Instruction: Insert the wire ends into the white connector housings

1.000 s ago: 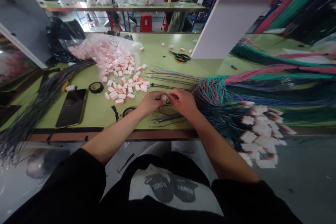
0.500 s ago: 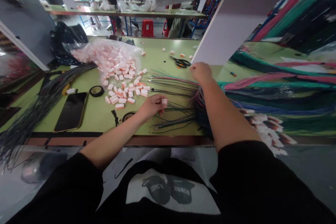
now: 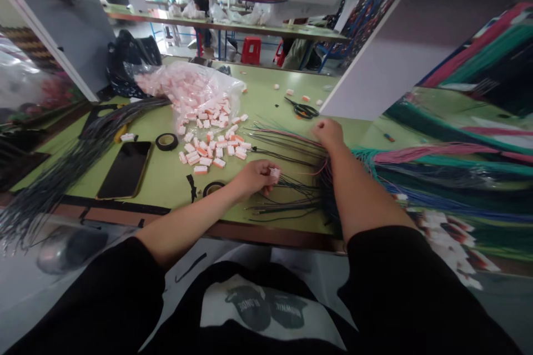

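My left hand [image 3: 257, 177] is closed, its thumb and fingers pinching a small white connector housing [image 3: 275, 174]. Beneath and to the right of it, dark loose wires [image 3: 287, 198] fan out across the green table. Farther to the right, my right hand [image 3: 330, 134] has its fingers curled together above a bundle of pink, green and dark wires [image 3: 281, 136]; whatever is in its fingers is hidden. Black-handled scissors [image 3: 303, 110] lie just beyond that hand. To the left, several white and orange connector housings [image 3: 214, 150] are spread in front of a clear plastic bag [image 3: 191, 86] of more.
A phone [image 3: 125, 171] and black tape rolls [image 3: 166, 141] lie on the green table [image 3: 166, 186]. Grey wires [image 3: 75, 161] hang over its left edge. Long coloured wire bundles [image 3: 449, 155] cover the right side, beside a white upright panel [image 3: 375, 61].
The camera view has turned slightly, shifting the table right. My right hand has moved a little toward me relative to the scissors. My left hand keeps hold of the connector housing.
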`<state>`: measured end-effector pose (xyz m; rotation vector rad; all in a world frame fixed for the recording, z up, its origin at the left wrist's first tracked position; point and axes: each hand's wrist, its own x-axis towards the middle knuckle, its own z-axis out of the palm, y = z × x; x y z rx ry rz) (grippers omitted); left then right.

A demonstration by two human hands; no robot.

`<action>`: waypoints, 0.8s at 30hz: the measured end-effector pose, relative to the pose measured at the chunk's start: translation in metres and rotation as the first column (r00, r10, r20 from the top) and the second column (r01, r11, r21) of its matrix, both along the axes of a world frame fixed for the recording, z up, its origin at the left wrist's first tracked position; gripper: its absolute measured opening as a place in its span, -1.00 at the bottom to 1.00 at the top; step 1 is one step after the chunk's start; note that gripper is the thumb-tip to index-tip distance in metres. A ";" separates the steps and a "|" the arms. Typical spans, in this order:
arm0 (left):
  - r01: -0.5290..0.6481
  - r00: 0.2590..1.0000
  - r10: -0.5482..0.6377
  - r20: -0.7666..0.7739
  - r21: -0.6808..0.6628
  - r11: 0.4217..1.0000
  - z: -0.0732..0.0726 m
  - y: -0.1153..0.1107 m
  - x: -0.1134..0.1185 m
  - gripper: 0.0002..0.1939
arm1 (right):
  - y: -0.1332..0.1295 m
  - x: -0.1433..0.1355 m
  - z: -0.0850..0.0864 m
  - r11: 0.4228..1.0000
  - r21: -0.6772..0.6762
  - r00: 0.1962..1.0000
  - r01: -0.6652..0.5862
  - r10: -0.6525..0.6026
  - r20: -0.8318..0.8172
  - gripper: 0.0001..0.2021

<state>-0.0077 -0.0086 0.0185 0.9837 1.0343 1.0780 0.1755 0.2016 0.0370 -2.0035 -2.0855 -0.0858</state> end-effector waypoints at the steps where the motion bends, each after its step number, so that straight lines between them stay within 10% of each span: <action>1: 0.003 1.000 -0.003 0.001 -0.002 1.000 0.000 0.000 0.000 -0.82 | 0.002 0.002 0.001 0.997 0.055 0.992 0.058 -0.051 -0.114 -0.65; 4: 0.004 1.000 -0.004 0.005 -0.023 1.000 0.000 0.001 0.000 -0.82 | 0.000 0.000 0.008 0.986 0.133 0.922 0.101 -0.042 -0.385 -0.66; 7: -0.029 1.000 0.030 0.008 -0.058 0.998 0.001 0.002 -0.001 -0.81 | -0.018 -0.016 0.021 0.980 0.085 0.818 -0.179 0.196 -0.540 -0.70; 11: -0.064 0.998 0.066 0.021 -0.072 0.995 0.003 0.002 -0.004 -0.79 | -0.070 -0.040 0.038 0.805 -0.005 0.658 -0.594 0.482 -0.579 -0.73; 16: -0.088 0.994 0.092 0.050 -0.073 0.993 0.001 0.004 -0.006 -0.73 | -0.128 -0.033 0.036 0.586 -0.187 0.560 -0.788 0.557 -0.614 -0.66; 24: 0.009 0.980 -0.005 0.199 -0.019 1.000 -0.006 0.006 -0.009 -0.72 | -0.143 -0.004 0.014 0.789 -0.066 0.666 -0.610 0.467 -0.582 -0.76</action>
